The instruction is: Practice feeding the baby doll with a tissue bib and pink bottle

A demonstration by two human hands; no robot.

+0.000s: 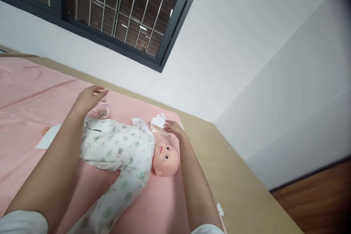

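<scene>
A baby doll (pixel 117 146) in white print pyjamas lies on its back on a pink sheet (pixel 153 204), its head to the right. Beyond the doll's body stands a baby bottle (pixel 103 109) with a pink collar. My left hand (pixel 91 98) has its thumb and fingers curled round the bottle's clear top. Just past the doll's head, my right hand (pixel 174 128) grips the edge of a tissue pack (pixel 157 123), with white tissue sticking out of it. The fingertips are partly hidden at both things.
A pale flat item (pixel 49 137) lies behind my left forearm. The sheet covers part of a wooden top (pixel 216 153), which borders a white wall (pixel 192 91). Above is a dark-framed window (pixel 161 60) with metal bars. A small white scrap (pixel 220 208) sits by the sheet's right edge.
</scene>
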